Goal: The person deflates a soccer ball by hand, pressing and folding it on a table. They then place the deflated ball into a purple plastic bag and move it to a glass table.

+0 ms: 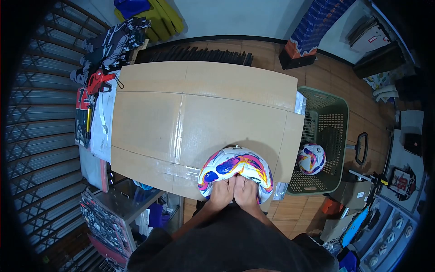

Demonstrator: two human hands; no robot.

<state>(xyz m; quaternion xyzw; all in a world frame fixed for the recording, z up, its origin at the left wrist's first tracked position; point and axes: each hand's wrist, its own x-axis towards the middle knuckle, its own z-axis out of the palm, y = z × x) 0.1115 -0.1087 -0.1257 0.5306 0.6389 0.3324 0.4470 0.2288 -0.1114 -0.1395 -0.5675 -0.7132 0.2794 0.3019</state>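
A partly deflated soccer ball (235, 159), white with purple, pink and yellow swirls, rests at the near edge of the cardboard-covered table (145, 127). Its near side is caved in, so it bends into an arch. Into that dent press my left hand (221, 194) and my right hand (246, 191), side by side and touching, with fingers curled. The fingertips are hidden against the ball. A small light nub sticks out at the ball's far edge.
Right of the table stands a green plastic basket (343, 136) with another soccer ball (311, 158) inside. A red tool (99, 82) lies at the table's left end. Below left is a metal shelf (136, 205); a slatted metal shutter (43, 122) rises further left.
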